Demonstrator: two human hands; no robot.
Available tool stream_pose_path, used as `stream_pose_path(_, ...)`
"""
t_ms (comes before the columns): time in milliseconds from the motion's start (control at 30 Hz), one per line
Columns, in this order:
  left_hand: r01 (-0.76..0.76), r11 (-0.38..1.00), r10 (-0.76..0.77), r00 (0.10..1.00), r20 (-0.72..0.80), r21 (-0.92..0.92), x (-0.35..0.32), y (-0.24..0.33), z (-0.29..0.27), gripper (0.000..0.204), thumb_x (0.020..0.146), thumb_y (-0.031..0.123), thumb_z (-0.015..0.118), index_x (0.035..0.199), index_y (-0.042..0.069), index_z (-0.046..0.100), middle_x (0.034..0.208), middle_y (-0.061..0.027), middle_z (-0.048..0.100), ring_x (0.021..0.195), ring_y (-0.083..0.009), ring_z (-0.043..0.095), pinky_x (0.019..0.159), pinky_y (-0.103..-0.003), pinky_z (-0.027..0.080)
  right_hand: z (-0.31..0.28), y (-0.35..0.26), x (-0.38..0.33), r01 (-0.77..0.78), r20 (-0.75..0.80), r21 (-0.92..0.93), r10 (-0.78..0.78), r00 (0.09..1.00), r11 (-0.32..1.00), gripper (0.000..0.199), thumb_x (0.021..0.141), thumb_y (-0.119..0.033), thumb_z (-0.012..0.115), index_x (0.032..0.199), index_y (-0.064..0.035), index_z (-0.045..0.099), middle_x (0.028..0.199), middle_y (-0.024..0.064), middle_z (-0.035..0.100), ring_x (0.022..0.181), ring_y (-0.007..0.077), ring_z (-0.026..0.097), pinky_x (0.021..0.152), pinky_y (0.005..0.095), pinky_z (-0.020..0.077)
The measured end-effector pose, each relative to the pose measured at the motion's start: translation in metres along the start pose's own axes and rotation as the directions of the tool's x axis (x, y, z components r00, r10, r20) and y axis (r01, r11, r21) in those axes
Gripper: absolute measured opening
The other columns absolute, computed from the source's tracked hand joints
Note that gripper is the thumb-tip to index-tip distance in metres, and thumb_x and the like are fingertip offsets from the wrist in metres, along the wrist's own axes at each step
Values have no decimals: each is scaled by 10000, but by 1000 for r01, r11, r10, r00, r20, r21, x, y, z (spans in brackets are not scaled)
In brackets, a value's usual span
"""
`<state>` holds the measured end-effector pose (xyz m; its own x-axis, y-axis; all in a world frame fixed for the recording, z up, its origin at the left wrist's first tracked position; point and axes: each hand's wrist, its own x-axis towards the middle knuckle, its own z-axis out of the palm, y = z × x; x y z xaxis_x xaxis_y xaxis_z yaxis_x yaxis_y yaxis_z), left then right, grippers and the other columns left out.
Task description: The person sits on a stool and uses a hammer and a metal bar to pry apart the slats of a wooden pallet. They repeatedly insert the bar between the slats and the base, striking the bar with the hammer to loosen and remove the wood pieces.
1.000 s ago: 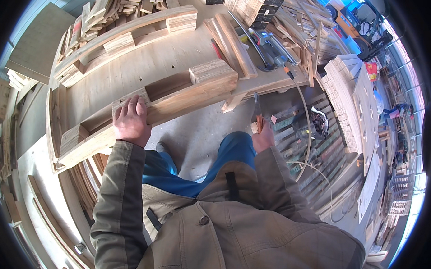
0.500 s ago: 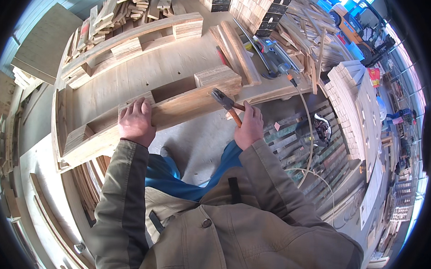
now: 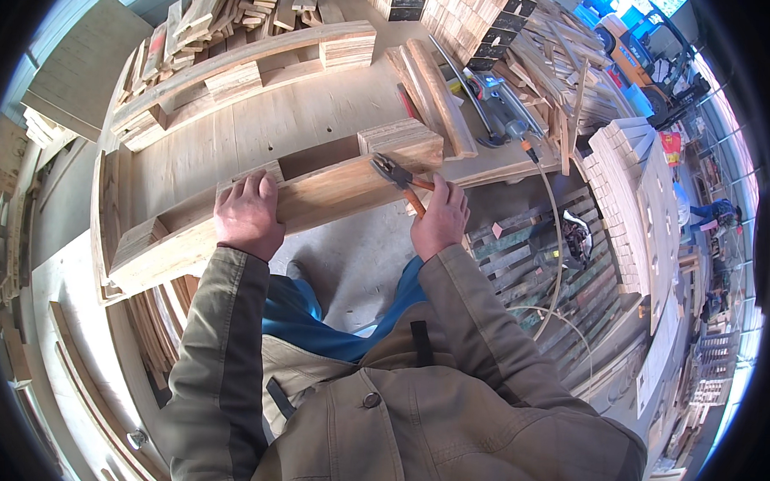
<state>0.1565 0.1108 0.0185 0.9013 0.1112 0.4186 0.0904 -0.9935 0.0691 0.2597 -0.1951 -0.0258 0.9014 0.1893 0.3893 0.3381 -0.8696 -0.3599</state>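
Observation:
A long wooden piece made of boards with blocks between them (image 3: pixel 319 191) lies along the near edge of the wooden workbench (image 3: pixel 193 140). My left hand (image 3: pixel 248 214) is closed over its near board, fingers curled on top beside the middle block. In my right hand (image 3: pixel 441 215) is a pair of pliers (image 3: pixel 393 173) with orange handles and a dark metal head. The handles are spread apart, and the head lies against or just in front of the near board, left of the right-end block (image 3: pixel 401 139); I cannot tell whether the jaws touch the wood.
A second board-and-block piece (image 3: pixel 247 70) lies farther back on the bench. Loose boards (image 3: pixel 437 98) and a nail gun (image 3: pixel 516 126) with a hose are at the right. Stacked blocks (image 3: pixel 473 23) and piled offcuts (image 3: pixel 257 7) stand behind. A slatted pallet (image 3: pixel 537 263) is at lower right.
My right hand has turned the pliers and brought them slightly left against the near board; their handles now show apart. My left hand stays on the wooden piece. The view has shifted slightly.

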Motion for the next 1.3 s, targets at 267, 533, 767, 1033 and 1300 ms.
stream_pose_path(267, -1, 1000, 1, 1000, 3, -10, -2, 1, -2, 609, 674, 116, 775, 1256, 82, 599, 1324, -118, 670, 1196, -337, 655, 1038, -470, 497, 13, -3, 6, -29, -63, -75, 25, 998, 997, 649, 857, -117, 733, 1447, -84, 464, 1277, 157, 542, 1214, 387, 543, 974, 523, 422)
stream_pose_path(533, -8, 1000, 8, 1000, -6, -15, -4, 0, 0, 624, 668, 115, 785, 1261, 72, 596, 1329, -126, 670, 1205, -333, 653, 1037, -465, 498, 15, -4, 6, -21, 39, -111, 26, 999, 994, 462, 864, -181, 763, 1241, -62, 525, 1200, 168, 597, 1116, 381, 611, 885, 527, 487)
stream_pose_path(767, 0, 1000, 0, 1000, 1, -9, -5, 0, 3, 651, 659, 134, 802, 1273, 71, 594, 1338, -125, 666, 1216, -327, 650, 1038, -464, 498, 38, -33, -19, -160, 151, 116, 142, 978, 980, 481, 799, -100, 738, 1215, -10, 513, 1211, 217, 617, 1112, 412, 628, 923, 523, 518)
stream_pose_path(1033, -6, 1000, 6, 1000, -14, -3, -8, 1, 5, 660, 652, 132, 807, 1271, 75, 582, 1339, -122, 661, 1222, -322, 646, 1036, -472, 496, 44, -41, -29, -131, 112, 285, 103, 988, 950, 588, 759, -9, 710, 1292, 59, 472, 1222, 262, 593, 1192, 428, 562, 1016, 492, 492)
stream_pose_path(1300, -18, 1000, 19, 997, -75, 13, -9, 0, 11, 648, 645, 112, 799, 1252, 74, 574, 1336, -118, 664, 1224, -319, 646, 1030, -471, 499, 57, -53, -37, -248, 154, 390, 202, 967, 887, 647, 737, -86, 769, 1292, 49, 467, 1224, 258, 573, 1147, 436, 572, 977, 493, 491)
